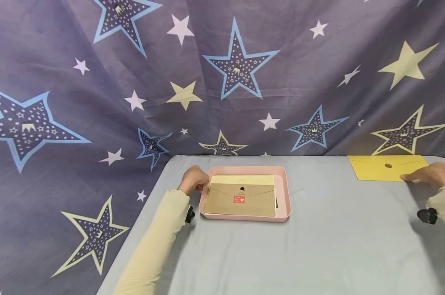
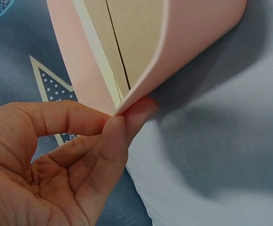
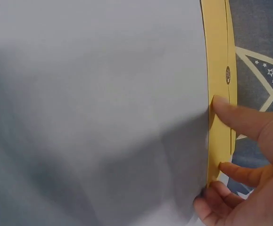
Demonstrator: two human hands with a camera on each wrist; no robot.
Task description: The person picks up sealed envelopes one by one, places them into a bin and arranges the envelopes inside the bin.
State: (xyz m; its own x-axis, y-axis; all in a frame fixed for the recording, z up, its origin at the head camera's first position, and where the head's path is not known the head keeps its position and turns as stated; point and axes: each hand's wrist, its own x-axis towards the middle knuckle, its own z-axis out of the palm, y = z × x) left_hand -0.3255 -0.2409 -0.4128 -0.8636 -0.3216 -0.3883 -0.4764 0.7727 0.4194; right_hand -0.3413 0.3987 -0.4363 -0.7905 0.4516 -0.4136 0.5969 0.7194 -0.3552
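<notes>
At the left of a pink tray (image 1: 287, 196), my left hand (image 1: 195, 179) holds the rim. Thumb and fingers pinch the thin pink wall (image 2: 193, 37) in the left wrist view. Inside the tray lies a brown envelope (image 1: 222, 207) with a red sticker and a small hat print, on top of cream and white paper. My right hand (image 1: 434, 174) is at the right end of a yellow envelope (image 1: 373, 170) with a round brown seal. The right wrist view has the thumb (image 3: 226, 110) over its near edge and other fingers curled around its corner.
A pale blue cloth covers the table (image 1: 318, 246). Behind it hangs a dark curtain (image 1: 281, 78) printed with stars; the yellow envelope lies along the table's far edge beside it. A black strap piece (image 1: 427, 216) shows at the right wrist.
</notes>
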